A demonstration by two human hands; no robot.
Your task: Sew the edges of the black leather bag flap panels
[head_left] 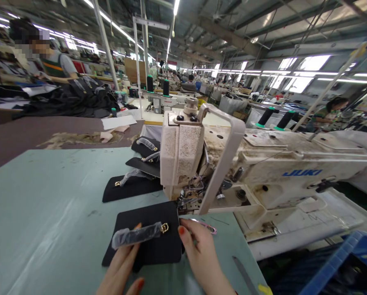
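Observation:
A black bag panel (152, 254) with a gold buckle (164, 228) and a plastic-wrapped handle (137, 236) lies before me. Its far right corner reaches the needle area of the sewing machine (183, 151). My left hand (120, 262) rests flat on the panel, fingers stretched and partly under the handle, thumb apart. At the panel's right edge, my right hand (200, 250) pinches the border between thumb and fingers; some fingertips are hidden. Pink-handled snips (209, 227) lie just beyond the right hand. Several similar panels (131, 186) lie behind, partly hidden by the machine head.
A grey blade-like tool (243, 272) lies near the right edge of the green tabletop (48, 205). At lower right stands a blue crate (334, 262). Dark fabric (79, 98) is heaped on the brown table at left, near a person (57, 63). Thread cones (284, 119) stand behind the machine.

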